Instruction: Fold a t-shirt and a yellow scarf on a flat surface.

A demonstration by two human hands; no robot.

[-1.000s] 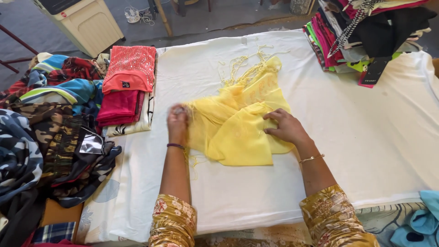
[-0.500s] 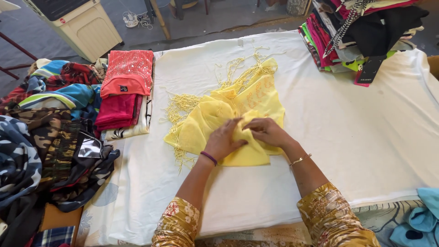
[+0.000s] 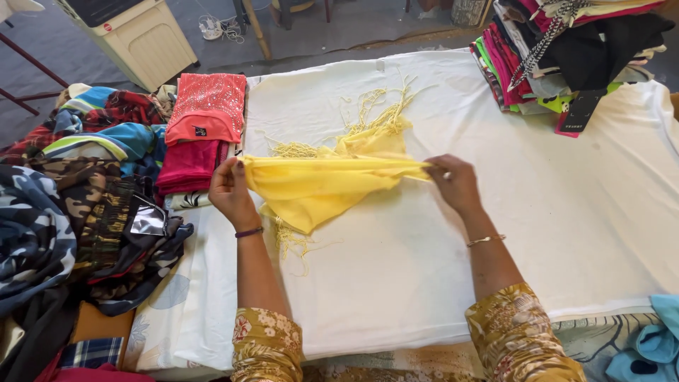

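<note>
Counting the items, we see one yellow fringed scarf (image 3: 332, 185), one folded stack of red and pink garments (image 3: 201, 131) left of the scarf, and one mixed pile of clothes (image 3: 566, 49) beyond it to the right. We hold the scarf stretched just above the white tabletop (image 3: 580, 205). Left hand (image 3: 230, 192) fingers pinch its left edge; right hand (image 3: 456, 184) fingers pinch its right end, both wrists raised.

Counts: 1 fringed yellow cloth scarf (image 3: 332, 185) at centre, 2 hands on it, left hand (image 3: 230, 189) at 9 o'clock, right hand (image 3: 455, 182) at 3. 1 white sheet-covered table (image 3: 552, 212). 3 clothes piles: folded red-pink stack (image 3: 201, 131) approx. 10 o'clock, mixed heap (image 3: 64, 212) at 9, dark-and-pink stack (image 3: 566, 49) at 1.
</note>
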